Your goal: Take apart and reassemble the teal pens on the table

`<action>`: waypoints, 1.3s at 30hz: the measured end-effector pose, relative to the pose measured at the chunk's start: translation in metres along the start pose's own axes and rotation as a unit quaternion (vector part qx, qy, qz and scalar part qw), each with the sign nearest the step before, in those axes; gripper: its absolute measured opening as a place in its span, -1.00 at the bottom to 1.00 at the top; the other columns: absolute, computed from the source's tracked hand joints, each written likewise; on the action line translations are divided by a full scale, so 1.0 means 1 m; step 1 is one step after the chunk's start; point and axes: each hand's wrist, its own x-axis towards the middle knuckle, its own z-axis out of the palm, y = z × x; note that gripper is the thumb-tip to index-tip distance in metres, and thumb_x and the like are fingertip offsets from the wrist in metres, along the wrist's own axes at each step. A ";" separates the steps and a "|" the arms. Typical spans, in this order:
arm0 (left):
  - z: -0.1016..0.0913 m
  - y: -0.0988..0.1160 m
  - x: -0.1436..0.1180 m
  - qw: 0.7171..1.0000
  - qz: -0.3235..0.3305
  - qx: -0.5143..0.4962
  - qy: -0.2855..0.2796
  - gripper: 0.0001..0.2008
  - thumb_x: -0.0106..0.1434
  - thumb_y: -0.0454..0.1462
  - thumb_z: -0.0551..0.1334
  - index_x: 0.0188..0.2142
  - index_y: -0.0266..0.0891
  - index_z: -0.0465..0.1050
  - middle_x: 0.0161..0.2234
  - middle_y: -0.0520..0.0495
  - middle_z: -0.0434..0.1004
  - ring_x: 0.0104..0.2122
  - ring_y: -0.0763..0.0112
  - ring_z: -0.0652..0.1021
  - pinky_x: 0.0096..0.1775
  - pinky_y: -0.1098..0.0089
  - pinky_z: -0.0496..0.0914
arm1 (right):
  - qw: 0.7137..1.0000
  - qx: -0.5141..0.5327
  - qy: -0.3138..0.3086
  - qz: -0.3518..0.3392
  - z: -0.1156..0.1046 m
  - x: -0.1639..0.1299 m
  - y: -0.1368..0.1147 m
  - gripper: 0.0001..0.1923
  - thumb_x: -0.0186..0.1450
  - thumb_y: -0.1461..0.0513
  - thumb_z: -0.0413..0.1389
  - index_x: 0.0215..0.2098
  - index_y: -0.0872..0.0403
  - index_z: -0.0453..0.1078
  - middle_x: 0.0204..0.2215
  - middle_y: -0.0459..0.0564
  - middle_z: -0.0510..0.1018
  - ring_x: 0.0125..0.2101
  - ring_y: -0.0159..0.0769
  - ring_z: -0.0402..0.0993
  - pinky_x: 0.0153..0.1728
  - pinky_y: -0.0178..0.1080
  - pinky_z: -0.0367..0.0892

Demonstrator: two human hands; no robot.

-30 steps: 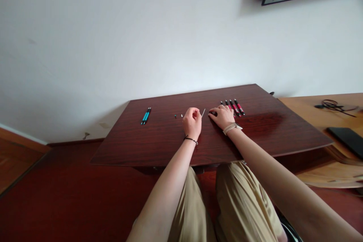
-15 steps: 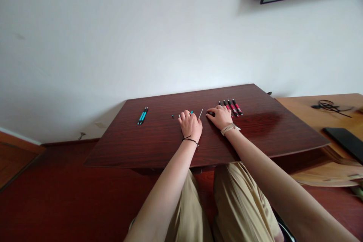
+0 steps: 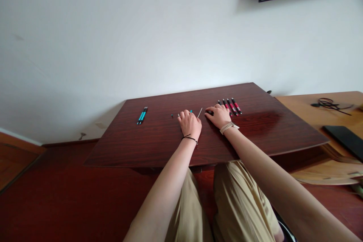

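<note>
My left hand (image 3: 190,124) rests on the dark wooden table (image 3: 159,143), its fingers curled down so that what they hold is hidden. A thin white rod (image 3: 200,112), like a pen refill, lies slanting at its thumb side. Around its fingertips show a small pale tip (image 3: 179,115) and a teal piece (image 3: 191,111). To the right, my right hand (image 3: 219,115) is closed, thumb and fingers on a short black pen part (image 3: 210,113). Several red and black pens (image 3: 233,106) lie side by side just beyond it, partly covered by the hand.
Teal and black pens (image 3: 142,115) lie together on the table's left side. A tiny dark teal piece (image 3: 172,116) sits left of my left hand. On the lighter wooden desk (image 3: 297,109) at right are a black cable (image 3: 329,104) and a flat black object (image 3: 344,140).
Both hands keep nearly the same pose and place. The whole view has shifted very slightly; the pens and loose parts lie where they were.
</note>
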 end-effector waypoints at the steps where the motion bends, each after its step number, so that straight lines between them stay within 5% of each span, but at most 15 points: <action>1: 0.001 0.000 0.000 1.000 0.000 0.000 0.001 -0.91 0.38 -0.31 0.27 -0.25 -0.24 0.56 -0.03 -0.33 0.49 0.09 -0.07 0.39 0.14 -0.04 0.29 | 1.000 0.000 0.000 0.000 0.000 0.000 0.000 -0.68 0.45 -0.02 0.23 0.04 -0.10 0.67 -0.02 0.13 0.60 0.05 0.13 0.39 0.07 0.09 0.24; 15: -0.001 -0.001 0.000 1.000 -0.010 -0.008 -0.001 -0.95 0.36 -0.33 0.27 -0.23 -0.24 0.54 -0.04 -0.34 0.50 0.07 -0.07 0.41 0.09 -0.02 0.32 | 0.998 0.031 0.052 0.017 -0.007 -0.004 0.000 -0.64 0.52 0.08 0.06 0.07 -0.06 0.66 -0.04 0.17 0.62 0.02 0.11 0.39 0.02 0.03 0.23; 26: -0.012 -0.005 0.006 0.992 -0.054 -0.097 0.061 -0.89 0.42 -0.30 0.26 -0.26 -0.12 0.35 -0.10 -0.18 0.52 0.04 0.02 0.45 0.08 0.07 0.31 | 0.992 0.083 0.093 0.017 -0.016 -0.008 0.003 -0.60 0.50 0.20 -0.02 0.07 -0.01 0.64 -0.08 0.18 0.65 -0.03 0.07 0.50 0.06 0.04 0.35; 31: -0.016 -0.009 0.006 0.977 0.001 -0.194 0.087 -0.94 0.48 -0.28 0.22 -0.19 -0.11 0.40 -0.11 -0.15 0.57 0.01 0.12 0.48 0.09 0.16 0.36 | 0.950 0.295 0.100 0.000 -0.024 -0.015 -0.006 -0.44 0.53 0.01 0.02 0.42 0.00 0.21 -0.06 0.12 0.71 -0.36 -0.16 0.57 -0.22 -0.12 0.48; 36: -0.025 -0.014 0.005 0.939 0.103 -0.329 0.015 -0.80 0.53 -0.24 0.19 0.09 -0.11 0.48 -0.05 -0.12 0.63 -0.06 0.26 0.58 0.04 0.29 0.46 | 0.897 0.439 -0.031 -0.040 -0.025 -0.025 -0.020 -0.44 0.37 -0.29 0.16 -0.04 -0.05 0.33 -0.37 -0.04 0.67 -0.54 -0.28 0.44 -0.45 -0.22 0.39; 39: -0.033 -0.025 0.005 0.908 0.165 -0.381 -0.066 -0.79 0.52 -0.20 0.23 0.07 -0.11 0.54 0.02 -0.11 0.65 -0.06 0.30 0.63 -0.07 0.35 0.50 | 0.861 0.497 -0.094 -0.046 -0.026 -0.031 -0.027 -0.42 0.32 -0.33 0.21 -0.15 -0.06 0.30 -0.54 -0.16 0.54 -0.59 -0.29 0.44 -0.49 -0.25 0.34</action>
